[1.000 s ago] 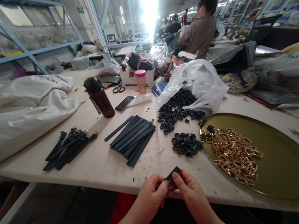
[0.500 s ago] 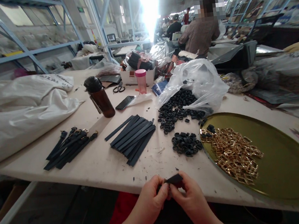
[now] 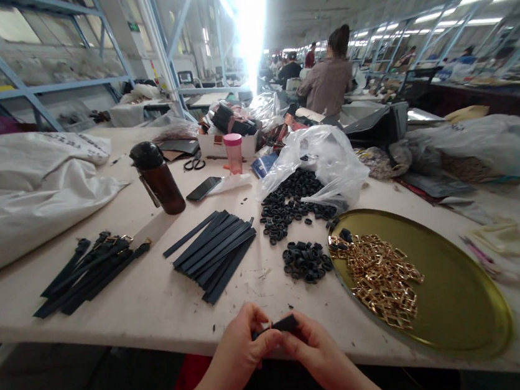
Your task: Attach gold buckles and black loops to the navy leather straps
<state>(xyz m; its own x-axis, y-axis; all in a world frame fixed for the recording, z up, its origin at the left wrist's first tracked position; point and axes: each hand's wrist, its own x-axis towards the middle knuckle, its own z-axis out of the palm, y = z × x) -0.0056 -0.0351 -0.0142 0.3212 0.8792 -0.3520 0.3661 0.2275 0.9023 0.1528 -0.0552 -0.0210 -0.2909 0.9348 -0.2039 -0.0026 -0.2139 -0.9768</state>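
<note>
At the table's near edge, my left hand [image 3: 250,341] and my right hand [image 3: 308,340] meet, both closed on one black strap [image 3: 285,323]. Its dark end shows between thumb and fingers of the right hand. A small gold glint by the left fingertips looks like part of a buckle, mostly hidden. Beyond my hands lies a pile of flat black straps [image 3: 214,250]. To its left are several straps with gold buckles [image 3: 93,270]. Small black loops [image 3: 306,261] are heaped to the right, beside gold buckles [image 3: 382,278] in a round tray [image 3: 459,297].
A dark bottle [image 3: 159,180], a phone [image 3: 203,189], scissors [image 3: 194,163] and a pink-lidded jar [image 3: 235,154] stand or lie farther back. A clear plastic bag [image 3: 331,159] spills more loops. White sacking [image 3: 30,196] covers the left side. A person [image 3: 329,80] is in the background.
The view has shifted, so the table's things appear farther left and slightly lower. Both hands still hold the strap together; the left thumb now lies flatter toward the right hand.
</note>
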